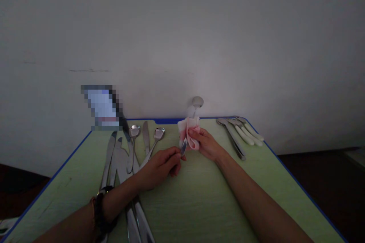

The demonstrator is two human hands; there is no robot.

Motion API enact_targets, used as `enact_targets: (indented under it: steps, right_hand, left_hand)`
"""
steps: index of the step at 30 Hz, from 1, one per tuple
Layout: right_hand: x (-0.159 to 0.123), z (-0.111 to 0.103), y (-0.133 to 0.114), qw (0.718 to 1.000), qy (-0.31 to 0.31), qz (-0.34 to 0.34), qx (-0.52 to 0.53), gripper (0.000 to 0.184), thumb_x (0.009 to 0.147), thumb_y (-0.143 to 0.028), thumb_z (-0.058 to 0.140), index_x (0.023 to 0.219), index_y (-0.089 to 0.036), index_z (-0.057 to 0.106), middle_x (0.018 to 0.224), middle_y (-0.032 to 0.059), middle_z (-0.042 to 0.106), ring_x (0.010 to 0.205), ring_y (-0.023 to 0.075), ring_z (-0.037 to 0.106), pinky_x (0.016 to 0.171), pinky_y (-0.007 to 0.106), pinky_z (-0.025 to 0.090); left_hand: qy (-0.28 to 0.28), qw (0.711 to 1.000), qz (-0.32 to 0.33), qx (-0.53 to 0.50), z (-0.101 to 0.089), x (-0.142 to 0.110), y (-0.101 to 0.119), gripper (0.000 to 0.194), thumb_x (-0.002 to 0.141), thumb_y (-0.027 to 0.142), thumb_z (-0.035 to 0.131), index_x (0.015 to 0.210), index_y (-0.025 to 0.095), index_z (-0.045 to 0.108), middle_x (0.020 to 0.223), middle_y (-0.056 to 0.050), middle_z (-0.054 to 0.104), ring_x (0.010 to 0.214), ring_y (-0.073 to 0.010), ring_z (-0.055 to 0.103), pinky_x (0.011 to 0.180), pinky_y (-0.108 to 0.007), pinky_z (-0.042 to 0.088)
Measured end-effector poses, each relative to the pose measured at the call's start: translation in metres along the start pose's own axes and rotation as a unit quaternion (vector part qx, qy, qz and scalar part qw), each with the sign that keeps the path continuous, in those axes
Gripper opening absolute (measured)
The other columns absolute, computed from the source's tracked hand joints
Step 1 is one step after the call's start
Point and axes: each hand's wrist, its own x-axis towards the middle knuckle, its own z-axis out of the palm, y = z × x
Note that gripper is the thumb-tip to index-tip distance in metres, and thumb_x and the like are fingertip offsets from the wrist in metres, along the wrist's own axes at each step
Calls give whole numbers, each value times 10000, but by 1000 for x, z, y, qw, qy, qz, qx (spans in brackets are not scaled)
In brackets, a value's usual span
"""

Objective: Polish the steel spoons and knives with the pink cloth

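Note:
A metal spoon point(197, 101) is held up over the middle of the table, bowl end away from me. My left hand point(167, 162) is closed on the end of its handle, with the wrist above other cutlery. Around the upper handle my right hand point(207, 143) pinches a folded pink and white cloth point(188, 133). The cloth hides the middle of the handle. Left of my left hand lie two shiny spoons point(159, 133) and several table knives point(146, 136), some overlapping and partly covered by my forearm.
At the right back of the green table point(216, 205) lie a stack of metal spoons point(232, 140) and several forks with pale handles point(249, 133). A blurred-out screen device point(102, 106) leans at the back left. A wall point(182, 38) rises behind the blue table edge.

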Motion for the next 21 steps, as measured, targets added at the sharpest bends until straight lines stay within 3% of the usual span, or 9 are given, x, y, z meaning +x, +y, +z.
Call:
enact_targets:
  steps: [21]
  right_hand:
    - [0, 0, -1, 1000, -2, 1, 2, 313, 722, -426, 684, 756, -115, 668, 664, 15, 613, 581, 88, 523, 551, 200, 445]
  left_hand:
    - [1, 1000, -5, 10, -1, -1, 2, 329, 906, 439, 361, 832, 165, 528, 581, 46, 496, 536, -102, 454, 539, -215, 366]
